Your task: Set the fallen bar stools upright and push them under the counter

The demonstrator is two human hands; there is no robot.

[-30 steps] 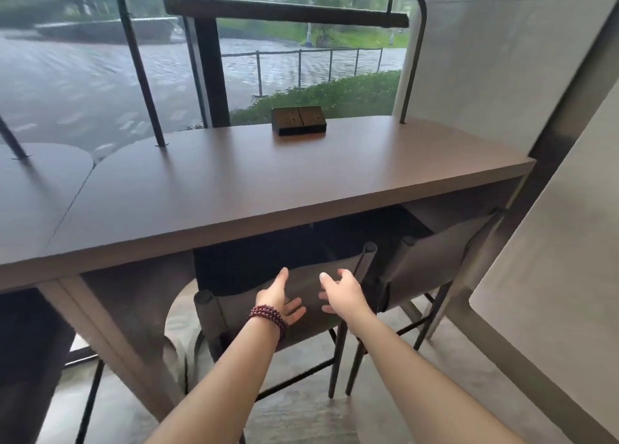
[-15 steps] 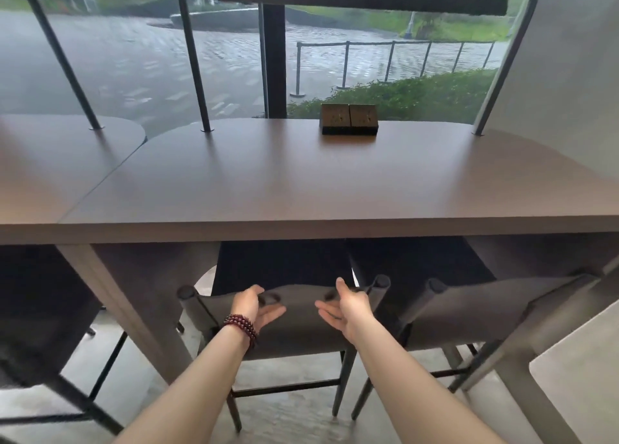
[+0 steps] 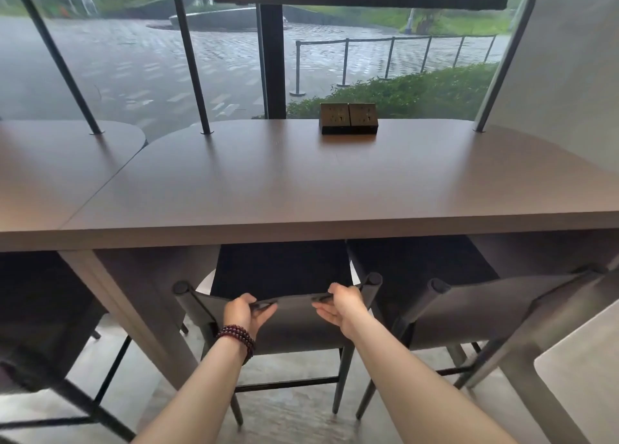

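Bar stool (image 3: 294, 329) stands upright, seat under the counter (image 3: 301, 189), its top edge pinched between thumb and fingers of the left hand (image 3: 244, 313) and right hand (image 3: 340, 306). An even, level push from both should keep it straight. Room is tight: counter leg (image 3: 140, 296) near on the left, second stool (image 3: 485, 309) just beside on the right.
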